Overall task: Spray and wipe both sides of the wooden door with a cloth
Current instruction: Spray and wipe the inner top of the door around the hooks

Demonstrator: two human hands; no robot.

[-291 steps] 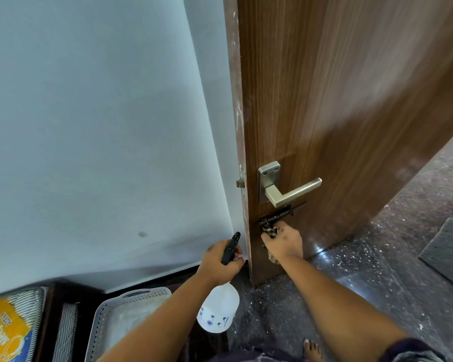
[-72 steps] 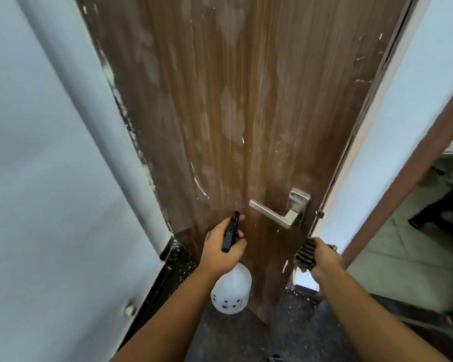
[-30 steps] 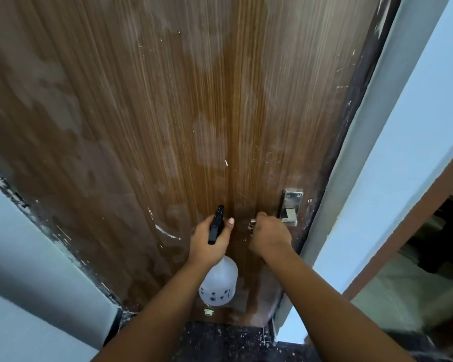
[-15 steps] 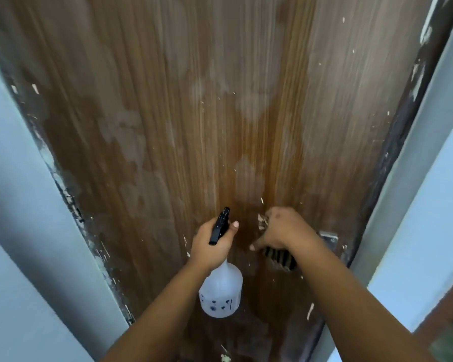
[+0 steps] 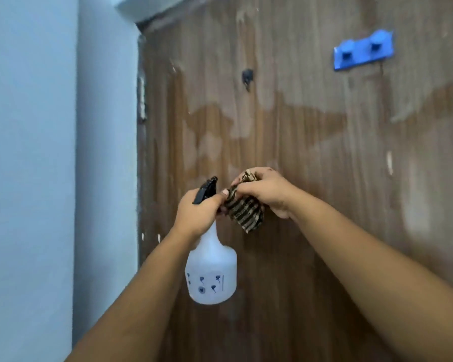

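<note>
Against the streaked wooden door (image 5: 311, 152), below its blue hook rack (image 5: 363, 54), the right hand (image 5: 268, 190) pinches a soft, limp striped cloth (image 5: 243, 209) best bunched in the fingers, while the left hand (image 5: 198, 214) grips the light-looking, stiff spray bottle (image 5: 211, 273) by its neck.

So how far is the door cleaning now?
Done: lower wooden door looks dark and wet. In hand: left hand grips the spray bottle, right hand holds the striped cloth. Left: pale patches near the blue hook rack.
</note>
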